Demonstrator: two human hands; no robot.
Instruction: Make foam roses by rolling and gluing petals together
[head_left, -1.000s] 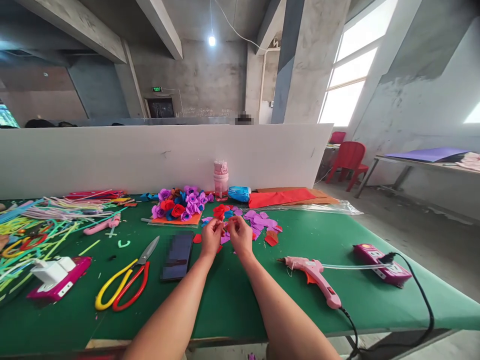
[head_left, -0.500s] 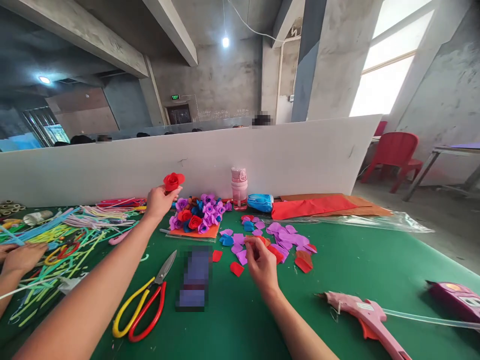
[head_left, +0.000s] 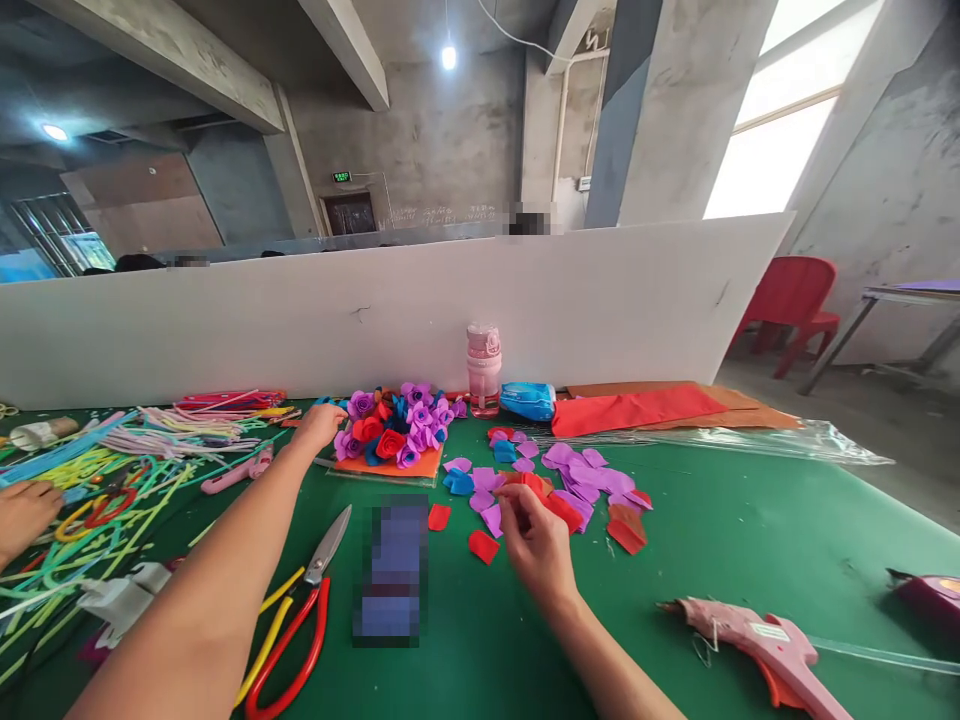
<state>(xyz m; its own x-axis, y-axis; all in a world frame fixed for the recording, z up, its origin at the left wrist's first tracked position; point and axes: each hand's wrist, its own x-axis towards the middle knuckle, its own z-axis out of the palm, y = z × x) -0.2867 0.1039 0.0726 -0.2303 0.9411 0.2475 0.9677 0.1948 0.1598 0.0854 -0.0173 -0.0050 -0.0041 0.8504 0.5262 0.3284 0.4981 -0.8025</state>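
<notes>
My left hand reaches to the left edge of the pile of purple, red and blue paper flowers, which rests on an orange sheet. Its fingertips touch or nearly touch the flowers, and what they hold, if anything, is hidden. My right hand is closed in a pinch beside the loose purple petals and red petals. Anything between its fingertips is too small to make out. Large scissors with yellow and red handles lie below my left hand, next to a blurred dark blue object.
A pink glue gun lies at the right front. Behind the petals are a pink bottle, a blue packet and red paper. Coloured strips cover the left, where another person's hand rests. A white board stands behind.
My left hand has moved down from above the pile's left side to its edge. The red flower it held up is no longer seen in it. My right hand keeps its pinch.
</notes>
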